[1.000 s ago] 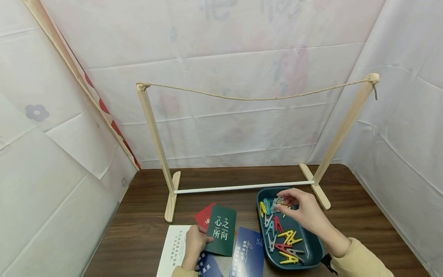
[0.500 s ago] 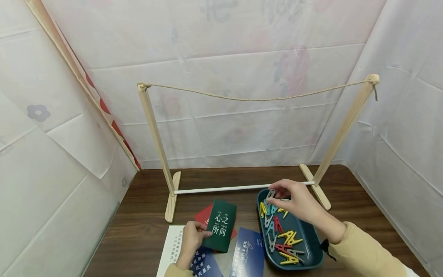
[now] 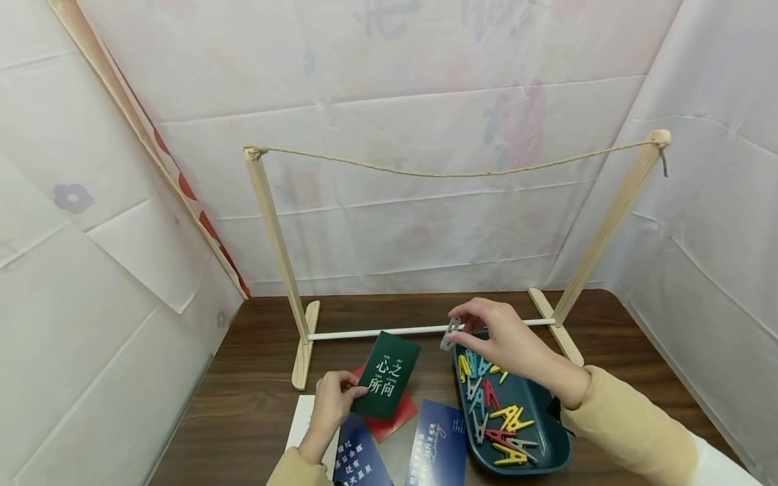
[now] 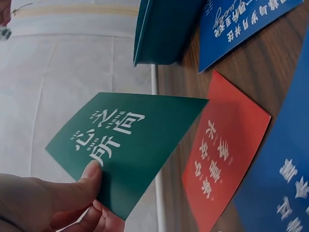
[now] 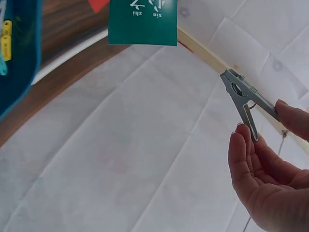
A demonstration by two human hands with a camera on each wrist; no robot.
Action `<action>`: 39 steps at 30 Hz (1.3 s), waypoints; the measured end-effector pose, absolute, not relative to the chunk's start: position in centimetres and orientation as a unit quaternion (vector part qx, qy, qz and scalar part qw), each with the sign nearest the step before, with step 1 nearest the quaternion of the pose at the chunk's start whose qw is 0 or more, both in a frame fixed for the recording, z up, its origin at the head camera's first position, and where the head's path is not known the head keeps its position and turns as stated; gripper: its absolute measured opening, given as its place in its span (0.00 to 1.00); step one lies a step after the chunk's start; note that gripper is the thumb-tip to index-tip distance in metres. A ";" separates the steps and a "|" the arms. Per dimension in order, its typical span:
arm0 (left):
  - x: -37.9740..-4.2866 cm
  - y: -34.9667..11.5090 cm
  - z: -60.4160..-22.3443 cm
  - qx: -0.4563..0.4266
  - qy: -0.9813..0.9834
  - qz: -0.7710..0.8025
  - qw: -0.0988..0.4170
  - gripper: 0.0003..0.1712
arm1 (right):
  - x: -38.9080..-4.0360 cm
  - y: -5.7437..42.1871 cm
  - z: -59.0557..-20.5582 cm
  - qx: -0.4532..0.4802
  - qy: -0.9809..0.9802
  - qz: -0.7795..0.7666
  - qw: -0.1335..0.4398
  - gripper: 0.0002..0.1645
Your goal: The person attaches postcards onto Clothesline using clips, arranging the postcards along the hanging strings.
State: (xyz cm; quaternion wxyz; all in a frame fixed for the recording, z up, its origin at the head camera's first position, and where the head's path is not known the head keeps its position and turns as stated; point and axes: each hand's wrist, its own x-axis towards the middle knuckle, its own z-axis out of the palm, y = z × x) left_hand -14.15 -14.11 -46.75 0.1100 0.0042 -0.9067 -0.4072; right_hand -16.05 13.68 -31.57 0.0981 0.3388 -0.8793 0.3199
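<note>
My left hand [image 3: 333, 403] pinches a green card [image 3: 386, 378] with white characters by its lower left corner, thumb on the printed face. In the left wrist view the green card [image 4: 128, 150] is tilted and raised off the table. Left of the tray's far end, my right hand [image 3: 507, 337] holds a grey clothespin [image 3: 450, 333] between thumb and fingers. The right wrist view shows that clothespin [image 5: 244, 99] with its handles between thumb and fingertips and its clipping end pointing away. Card and clothespin are apart.
A dark blue tray [image 3: 566, 445] holds several coloured clothespins. Under and beside the left hand lie a red card [image 3: 395, 422], blue cards [image 3: 434, 445] and a white card [image 3: 302, 422]. Behind, a twine line [image 3: 444, 175] sags between two wooden posts [image 3: 276, 243], joined below by a white rod [image 3: 377, 333].
The left hand has lifted the green card up and away from the red card. The right hand has brought the clothespin out of the tray, moving left and up.
</note>
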 end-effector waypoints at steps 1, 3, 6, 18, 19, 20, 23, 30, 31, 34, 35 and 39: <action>-14.2 -14.2 -46.6 0.003 -0.906 -0.407 0.113 0.08 | -16.1 13.5 -31.4 0.341 -0.878 0.322 0.101 0.15; -14.4 -14.5 -46.1 0.000 -0.906 -0.407 0.118 0.08 | -16.1 13.0 -31.0 0.343 -0.874 0.327 0.105 0.15; -14.7 -14.9 -45.6 -0.007 -0.906 -0.404 0.125 0.07 | -16.2 12.3 -30.4 0.348 -0.870 0.332 0.112 0.15; -15.8 -16.4 -42.9 -0.017 -0.905 -0.407 0.123 0.05 | -17.1 9.8 -28.0 0.367 -0.860 0.323 0.146 0.17; -15.9 -16.5 -42.7 -0.015 -0.906 -0.405 0.124 0.05 | -17.1 9.5 -27.8 0.368 -0.859 0.324 0.146 0.17; -15.9 -16.6 -42.5 -0.014 -0.907 -0.402 0.127 0.05 | -17.3 9.3 -27.6 0.369 -0.857 0.328 0.146 0.17; -16.1 -16.8 -42.0 -0.012 -0.908 -0.395 0.140 0.05 | -17.7 8.6 -27.1 0.372 -0.851 0.340 0.149 0.17; -16.6 -17.3 -41.2 -0.013 -0.905 -0.396 0.155 0.05 | -18.7 6.8 -26.0 0.364 -0.845 0.356 0.162 0.17; -16.7 -17.4 -41.2 -0.013 -0.904 -0.397 0.158 0.05 | -18.9 6.6 -25.9 0.363 -0.844 0.360 0.163 0.16; -16.9 -17.6 -40.8 -0.016 -0.900 -0.401 0.171 0.05 | -19.4 6.0 -25.4 0.363 -0.840 0.367 0.168 0.16; -17.0 -17.7 -40.7 -0.016 -0.898 -0.403 0.174 0.05 | -19.5 5.9 -25.2 0.363 -0.839 0.367 0.170 0.16; -17.3 -17.9 -40.2 -0.008 -0.895 -0.406 0.184 0.04 | -20.0 5.3 -24.3 0.360 -0.838 0.371 0.176 0.17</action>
